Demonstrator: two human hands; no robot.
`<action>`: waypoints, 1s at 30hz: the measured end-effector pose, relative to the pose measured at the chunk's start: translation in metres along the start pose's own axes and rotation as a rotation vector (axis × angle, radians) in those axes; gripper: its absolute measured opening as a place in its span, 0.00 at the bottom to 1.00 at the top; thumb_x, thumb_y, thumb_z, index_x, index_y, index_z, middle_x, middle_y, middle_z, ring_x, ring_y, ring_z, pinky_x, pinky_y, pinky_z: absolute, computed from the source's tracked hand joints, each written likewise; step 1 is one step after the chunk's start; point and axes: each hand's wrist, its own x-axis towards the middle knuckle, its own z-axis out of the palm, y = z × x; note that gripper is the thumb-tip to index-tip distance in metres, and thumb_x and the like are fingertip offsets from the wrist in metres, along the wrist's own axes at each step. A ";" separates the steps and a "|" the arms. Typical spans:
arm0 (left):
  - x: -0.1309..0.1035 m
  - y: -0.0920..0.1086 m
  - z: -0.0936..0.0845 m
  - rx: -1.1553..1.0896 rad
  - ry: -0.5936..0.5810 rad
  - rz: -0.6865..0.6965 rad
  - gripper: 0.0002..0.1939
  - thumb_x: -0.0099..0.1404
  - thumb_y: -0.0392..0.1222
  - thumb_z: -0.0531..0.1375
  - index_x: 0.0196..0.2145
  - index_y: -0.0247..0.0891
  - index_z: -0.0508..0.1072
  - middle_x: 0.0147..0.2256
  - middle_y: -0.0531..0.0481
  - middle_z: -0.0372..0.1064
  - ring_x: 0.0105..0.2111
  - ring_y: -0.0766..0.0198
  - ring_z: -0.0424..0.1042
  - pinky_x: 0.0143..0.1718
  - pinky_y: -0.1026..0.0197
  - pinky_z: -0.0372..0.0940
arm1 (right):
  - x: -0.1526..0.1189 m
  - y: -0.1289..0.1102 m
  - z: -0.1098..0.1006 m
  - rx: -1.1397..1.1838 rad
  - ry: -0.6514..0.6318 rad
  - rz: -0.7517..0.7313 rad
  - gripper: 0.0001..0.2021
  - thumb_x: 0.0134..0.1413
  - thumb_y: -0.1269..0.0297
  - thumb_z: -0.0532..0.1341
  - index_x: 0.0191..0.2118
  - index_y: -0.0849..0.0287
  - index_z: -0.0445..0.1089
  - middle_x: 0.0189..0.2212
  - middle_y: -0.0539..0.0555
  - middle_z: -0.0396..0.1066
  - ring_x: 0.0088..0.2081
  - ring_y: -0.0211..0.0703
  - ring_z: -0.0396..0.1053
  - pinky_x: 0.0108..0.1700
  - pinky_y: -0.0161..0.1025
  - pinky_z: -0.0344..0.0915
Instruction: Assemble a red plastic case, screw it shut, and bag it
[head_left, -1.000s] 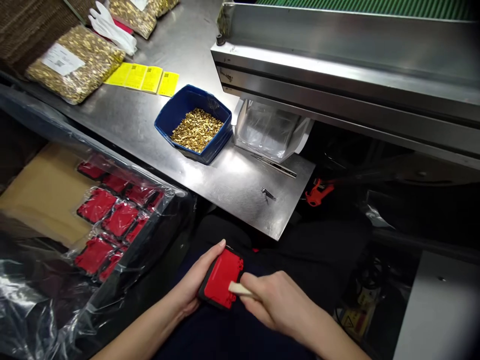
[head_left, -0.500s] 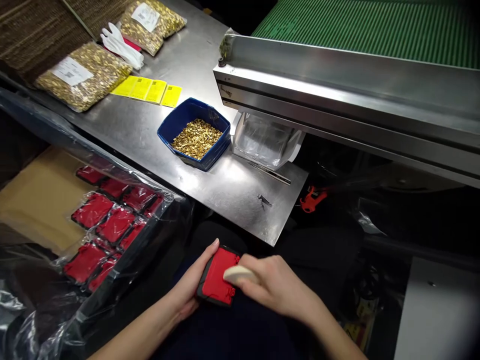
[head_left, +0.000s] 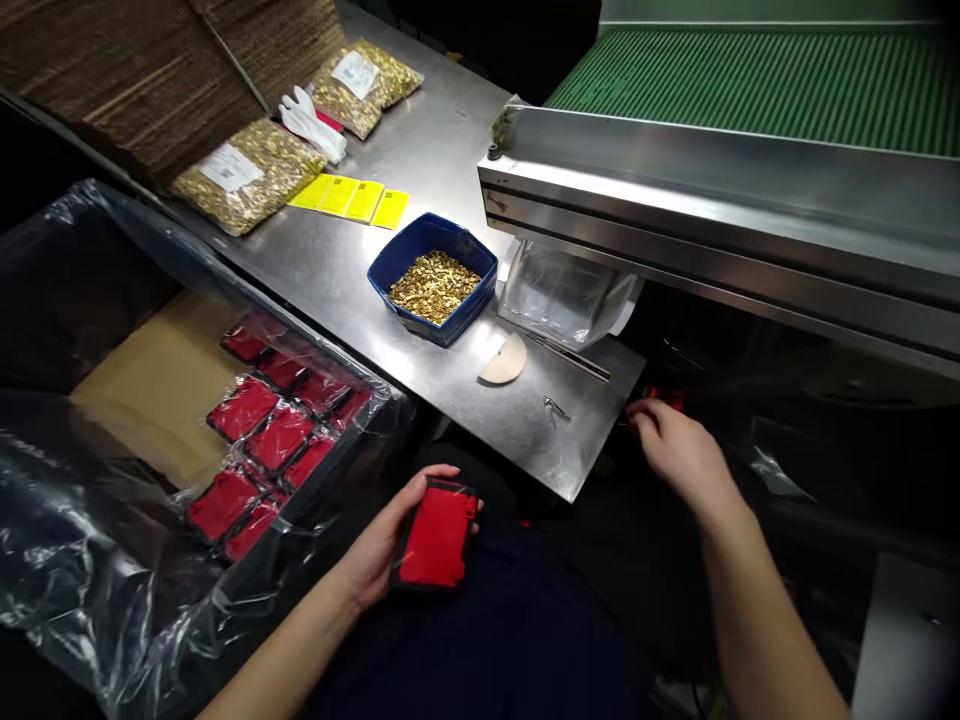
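A shiny metal table [head_left: 442, 150] stands in a dim workspace, with one green ribbed belt [head_left: 750, 85] behind a metal rail [head_left: 712, 210] at the upper right. Below the table's near corner, over the person's lap, is one red and black case [head_left: 436, 535], red face up. The left hand [head_left: 382, 545] alone grips it by the side, thumb along the top end and fingertips showing at the far edge.

The right hand [head_left: 682, 445] is beyond the table's right corner, at one orange tool [head_left: 670, 398] mostly hidden behind it; its thumb and forefinger are close together, but I cannot tell whether they pinch anything.

On the near end of the table lie one pale notched disc [head_left: 504, 362], one small clipper [head_left: 556, 408] and one thin dark tool [head_left: 577, 360]. Behind these stand one blue bin [head_left: 472, 310] partly filled with gold-coloured pieces [head_left: 435, 285], too many to count, and one white tray [head_left: 627, 300] holding clear plastic. Farther back are four yellow labels [head_left: 341, 197] in a row, two bags [head_left: 262, 165] of gold-coloured pieces and white glove material [head_left: 311, 120]. At left, a plastic-lined box [head_left: 157, 620] holds at least nine wrapped red cases [head_left: 244, 408].
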 end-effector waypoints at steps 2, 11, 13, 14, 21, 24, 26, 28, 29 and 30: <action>0.002 0.014 -0.004 0.066 0.033 0.019 0.24 0.74 0.55 0.56 0.61 0.40 0.64 0.50 0.31 0.78 0.45 0.44 0.81 0.48 0.48 0.73 | 0.001 0.039 0.011 -0.118 -0.018 0.000 0.21 0.66 0.69 0.52 0.62 0.59 0.69 0.49 0.65 0.76 0.44 0.58 0.74 0.41 0.45 0.67; 0.024 0.038 0.008 0.174 0.024 -0.131 0.25 0.73 0.61 0.56 0.55 0.38 0.68 0.44 0.34 0.80 0.37 0.47 0.82 0.40 0.52 0.74 | 0.044 0.075 0.055 -0.357 -0.052 -0.240 0.25 0.68 0.76 0.48 0.67 0.63 0.65 0.56 0.74 0.68 0.52 0.61 0.69 0.51 0.52 0.61; 0.024 0.037 0.004 0.225 0.058 -0.093 0.26 0.72 0.62 0.57 0.55 0.39 0.68 0.44 0.36 0.80 0.38 0.49 0.82 0.40 0.53 0.74 | 0.042 0.077 0.052 -0.364 -0.065 -0.300 0.24 0.65 0.76 0.51 0.65 0.67 0.66 0.57 0.76 0.66 0.51 0.61 0.69 0.51 0.52 0.61; 0.023 0.037 0.001 0.279 0.079 -0.053 0.25 0.71 0.62 0.57 0.55 0.40 0.69 0.44 0.38 0.80 0.39 0.49 0.81 0.41 0.53 0.74 | 0.037 0.078 0.048 -0.364 -0.081 -0.342 0.25 0.63 0.76 0.54 0.64 0.67 0.66 0.58 0.76 0.66 0.51 0.61 0.70 0.52 0.51 0.62; 0.022 0.043 -0.028 0.800 0.210 0.179 0.26 0.66 0.66 0.61 0.51 0.43 0.72 0.44 0.45 0.77 0.43 0.49 0.77 0.41 0.54 0.72 | -0.049 0.029 -0.006 -0.104 -0.280 -0.756 0.24 0.57 0.66 0.63 0.60 0.56 0.67 0.59 0.61 0.70 0.65 0.58 0.61 0.70 0.56 0.46; 0.029 0.045 -0.029 0.870 0.195 0.169 0.26 0.67 0.66 0.60 0.51 0.44 0.72 0.43 0.47 0.77 0.43 0.51 0.76 0.42 0.56 0.70 | -0.084 -0.035 -0.018 0.049 -0.453 -0.732 0.12 0.58 0.69 0.59 0.48 0.56 0.72 0.44 0.55 0.77 0.49 0.49 0.74 0.67 0.49 0.54; 0.032 0.046 -0.026 0.932 0.164 0.162 0.25 0.67 0.65 0.61 0.50 0.44 0.72 0.43 0.48 0.77 0.42 0.51 0.76 0.41 0.57 0.69 | -0.095 -0.078 -0.013 0.021 -0.555 -0.658 0.08 0.55 0.66 0.61 0.42 0.57 0.72 0.39 0.56 0.78 0.43 0.50 0.76 0.52 0.43 0.66; 0.034 0.046 -0.023 0.994 0.137 0.159 0.24 0.66 0.64 0.62 0.50 0.44 0.73 0.42 0.49 0.77 0.41 0.52 0.75 0.40 0.58 0.68 | -0.098 -0.111 -0.001 0.005 -0.582 -0.602 0.08 0.56 0.63 0.61 0.41 0.58 0.73 0.36 0.57 0.79 0.38 0.51 0.77 0.41 0.42 0.67; 0.034 0.046 -0.022 1.024 0.130 0.159 0.23 0.67 0.63 0.63 0.50 0.44 0.73 0.42 0.50 0.76 0.40 0.53 0.75 0.40 0.58 0.68 | -0.098 -0.124 0.005 -0.002 -0.582 -0.572 0.09 0.58 0.61 0.60 0.41 0.59 0.73 0.36 0.58 0.79 0.37 0.52 0.78 0.39 0.42 0.66; 0.034 0.046 -0.022 1.050 0.126 0.160 0.23 0.67 0.63 0.62 0.49 0.44 0.73 0.41 0.50 0.76 0.39 0.54 0.74 0.40 0.58 0.67 | -0.097 -0.133 0.012 -0.008 -0.574 -0.544 0.10 0.59 0.61 0.59 0.42 0.60 0.73 0.35 0.59 0.80 0.37 0.53 0.79 0.38 0.42 0.66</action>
